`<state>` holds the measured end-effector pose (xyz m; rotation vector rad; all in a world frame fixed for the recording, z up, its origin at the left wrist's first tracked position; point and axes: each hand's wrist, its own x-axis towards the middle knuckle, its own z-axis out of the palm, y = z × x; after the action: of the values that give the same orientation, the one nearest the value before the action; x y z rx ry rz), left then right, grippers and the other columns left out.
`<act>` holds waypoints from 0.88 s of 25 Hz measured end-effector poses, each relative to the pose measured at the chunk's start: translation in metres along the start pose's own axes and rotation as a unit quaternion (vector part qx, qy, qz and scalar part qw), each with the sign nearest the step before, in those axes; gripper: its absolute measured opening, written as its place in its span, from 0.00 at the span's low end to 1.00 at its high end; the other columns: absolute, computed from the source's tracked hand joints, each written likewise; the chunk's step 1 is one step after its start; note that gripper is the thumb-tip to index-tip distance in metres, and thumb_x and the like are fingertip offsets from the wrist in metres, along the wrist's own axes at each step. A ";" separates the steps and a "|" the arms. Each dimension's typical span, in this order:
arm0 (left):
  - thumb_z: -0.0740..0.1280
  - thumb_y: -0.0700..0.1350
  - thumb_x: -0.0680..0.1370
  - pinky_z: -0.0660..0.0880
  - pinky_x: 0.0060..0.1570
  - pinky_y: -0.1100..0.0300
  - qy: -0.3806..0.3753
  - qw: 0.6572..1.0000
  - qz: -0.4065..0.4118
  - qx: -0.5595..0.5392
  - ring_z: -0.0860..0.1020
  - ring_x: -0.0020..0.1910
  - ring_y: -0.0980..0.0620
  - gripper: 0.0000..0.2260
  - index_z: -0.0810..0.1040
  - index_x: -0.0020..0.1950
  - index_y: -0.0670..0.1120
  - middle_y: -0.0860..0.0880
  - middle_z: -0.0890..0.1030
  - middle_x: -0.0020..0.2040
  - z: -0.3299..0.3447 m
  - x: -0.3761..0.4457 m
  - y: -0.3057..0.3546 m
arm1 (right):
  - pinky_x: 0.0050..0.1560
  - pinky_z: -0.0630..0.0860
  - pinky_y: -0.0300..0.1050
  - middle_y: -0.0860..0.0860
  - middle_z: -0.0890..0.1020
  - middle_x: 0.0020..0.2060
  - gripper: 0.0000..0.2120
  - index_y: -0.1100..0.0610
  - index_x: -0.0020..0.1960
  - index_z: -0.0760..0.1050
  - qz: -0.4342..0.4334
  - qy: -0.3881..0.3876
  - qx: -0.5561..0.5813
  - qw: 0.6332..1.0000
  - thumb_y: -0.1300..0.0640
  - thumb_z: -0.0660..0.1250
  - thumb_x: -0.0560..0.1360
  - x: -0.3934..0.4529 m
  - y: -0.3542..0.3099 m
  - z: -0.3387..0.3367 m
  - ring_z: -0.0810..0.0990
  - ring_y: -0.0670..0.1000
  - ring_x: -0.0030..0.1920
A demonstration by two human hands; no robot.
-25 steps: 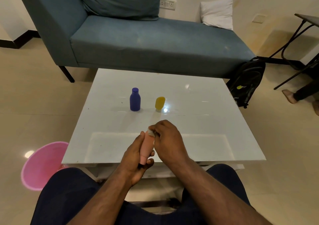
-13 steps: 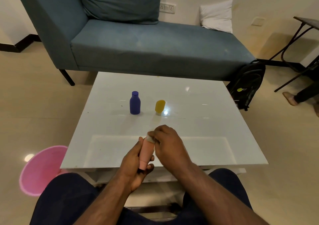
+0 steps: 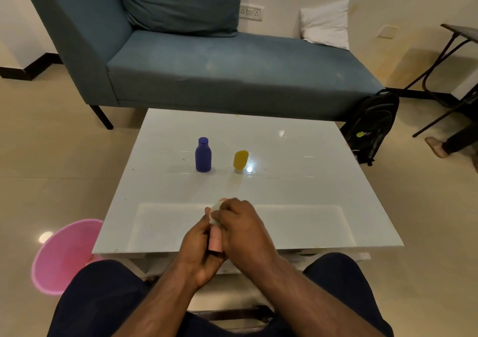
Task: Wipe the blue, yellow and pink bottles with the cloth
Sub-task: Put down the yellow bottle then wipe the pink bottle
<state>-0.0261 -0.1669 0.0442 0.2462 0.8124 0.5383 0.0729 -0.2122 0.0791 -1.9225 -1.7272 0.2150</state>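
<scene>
- The left hand curls around the lower part of the pink bottle, holding it roughly upright above the near edge of the tabletop, about midway along that edge.
- The right hand pinches a small white cloth against the upper part of the pink bottle, its fingers bent over the top so that most of the bottle is hidden.
- Only a short pink strip of the bottle shows between the 2 hands; the cap cannot be made out.
- The blue bottle stands upright near the middle of the tabletop, somewhat toward the left edge, with its cap on.
- The yellow bottle stands just to the right of the blue one, apart from it and leaning slightly, beside a bright glare spot on the glossy surface.
- Both of these bottles are well apart from the hands, farther toward the far edge.
- Beyond the far edge is a teal sofa carrying a teal cushion and a white pillow.
- A pink bucket sits on the floor off the near left corner of the tabletop.
- A black backpack leans against the sofa's end, off the far right corner.
- A bare foot of another person shows at the right edge of the view.
</scene>
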 end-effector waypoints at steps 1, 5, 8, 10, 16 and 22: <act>0.61 0.55 0.82 0.74 0.65 0.41 -0.009 1.000 -0.004 -0.015 0.80 0.63 0.37 0.22 0.76 0.68 0.41 0.35 0.82 0.62 -0.001 -0.001 0.000 | 0.54 0.73 0.39 0.49 0.78 0.54 0.11 0.53 0.57 0.78 -0.024 -0.016 0.000 1.000 0.55 0.64 0.76 -0.008 -0.003 0.001 0.73 0.49 0.54; 0.64 0.55 0.78 0.68 0.72 0.40 -0.012 1.000 0.009 0.009 0.76 0.68 0.36 0.24 0.77 0.69 0.43 0.37 0.81 0.64 -0.006 0.005 0.002 | 0.54 0.74 0.42 0.51 0.79 0.53 0.12 0.54 0.57 0.79 0.025 0.014 0.012 1.000 0.56 0.65 0.75 0.005 0.011 -0.004 0.74 0.51 0.54; 0.64 0.54 0.79 0.78 0.62 0.43 -0.013 1.000 0.005 -0.018 0.80 0.64 0.38 0.24 0.75 0.71 0.43 0.37 0.81 0.64 -0.008 0.006 0.002 | 0.51 0.75 0.43 0.52 0.80 0.52 0.11 0.55 0.56 0.79 -0.004 0.012 -0.001 1.000 0.58 0.66 0.74 -0.001 0.001 -0.003 0.75 0.52 0.52; 0.64 0.53 0.80 0.82 0.54 0.45 -0.017 0.999 0.002 -0.036 0.81 0.62 0.39 0.24 0.74 0.72 0.42 0.37 0.81 0.64 -0.008 0.006 0.001 | 0.51 0.76 0.44 0.52 0.81 0.53 0.12 0.55 0.56 0.79 -0.054 -0.025 -0.005 0.998 0.57 0.67 0.73 -0.017 -0.001 -0.005 0.75 0.52 0.52; 0.67 0.52 0.74 0.67 0.72 0.39 -0.022 1.000 0.005 -0.008 0.77 0.66 0.37 0.25 0.77 0.69 0.43 0.37 0.81 0.64 -0.001 0.002 0.001 | 0.56 0.75 0.47 0.52 0.80 0.53 0.12 0.56 0.56 0.79 0.054 0.031 0.032 0.998 0.58 0.64 0.74 0.010 0.020 -0.004 0.75 0.51 0.53; 0.65 0.56 0.77 0.67 0.72 0.40 -0.012 1.000 -0.005 0.002 0.76 0.67 0.37 0.25 0.76 0.70 0.44 0.37 0.81 0.65 -0.003 0.006 0.001 | 0.57 0.74 0.46 0.52 0.80 0.54 0.12 0.55 0.58 0.78 0.020 0.005 0.021 1.000 0.57 0.65 0.76 0.008 0.019 -0.004 0.75 0.51 0.54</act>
<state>-0.0254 -0.1626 0.0389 0.2526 0.7907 0.5236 0.0928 -0.2064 0.0752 -1.9263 -1.6667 0.2538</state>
